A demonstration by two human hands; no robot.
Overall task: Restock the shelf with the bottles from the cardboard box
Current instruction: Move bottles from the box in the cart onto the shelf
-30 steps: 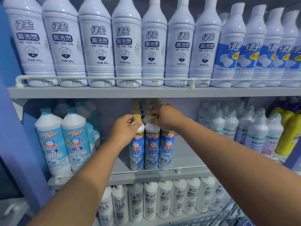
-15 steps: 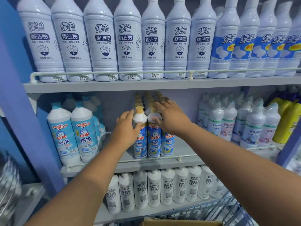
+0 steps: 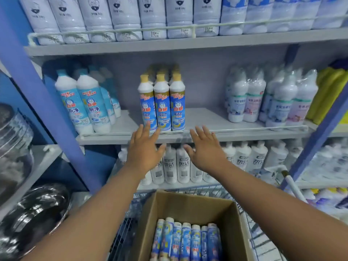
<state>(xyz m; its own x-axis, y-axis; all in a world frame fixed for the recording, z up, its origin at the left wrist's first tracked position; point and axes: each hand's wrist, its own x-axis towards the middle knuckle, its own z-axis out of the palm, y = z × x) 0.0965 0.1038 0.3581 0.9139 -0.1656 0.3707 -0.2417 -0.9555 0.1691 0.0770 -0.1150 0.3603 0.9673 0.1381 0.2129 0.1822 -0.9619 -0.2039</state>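
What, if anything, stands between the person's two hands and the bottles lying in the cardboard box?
Nothing visible does. The left hand and right hand are open above the cardboard box, whose top is open, exposing the bottles.

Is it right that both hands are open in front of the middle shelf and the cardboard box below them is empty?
Not quite. The head view shows the cardboard box is not empty: a row of blue-labelled bottles lies in it. The rest holds: the left hand and right hand are both open, fingers spread, in front of the middle shelf.
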